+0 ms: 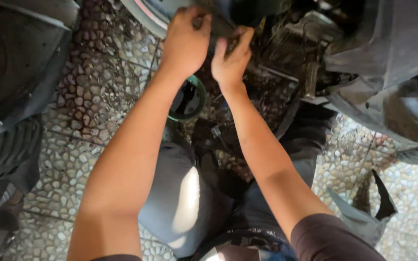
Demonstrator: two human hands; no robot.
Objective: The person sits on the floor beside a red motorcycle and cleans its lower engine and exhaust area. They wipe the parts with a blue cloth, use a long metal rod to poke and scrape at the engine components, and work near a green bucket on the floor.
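— Where are the hands?

— Both are at the top centre of the frame, close together. The left hand (186, 41) is curled over a dark strap-like part (217, 21) that runs up out of the top edge. The right hand (231, 60) sits just beside it, a little lower, fingers bent around the same dark piece.

— Are they gripping it?

— The fingers of both look closed around it, though the part is dark and blurred, so what kind of thing it is I cannot tell.

— What is around it?

— To the upper right lies the greasy engine area (291, 43) of a scooter, with grey body panels (388, 63) filling the right side of the frame. A tyre with a light rim (143, 14) shows at the top, left of the hands.

— And lower down?

— A round green-rimmed bowl (189, 99) with dark contents stands on the pebble-patterned floor (83, 121), just under the left wrist. The person's knees in grey trousers (180, 193) fill the lower centre. A loose grey plastic panel (364, 212) lies on the floor at the lower right, and dark ribbed panels (6, 150) lie along the left edge.
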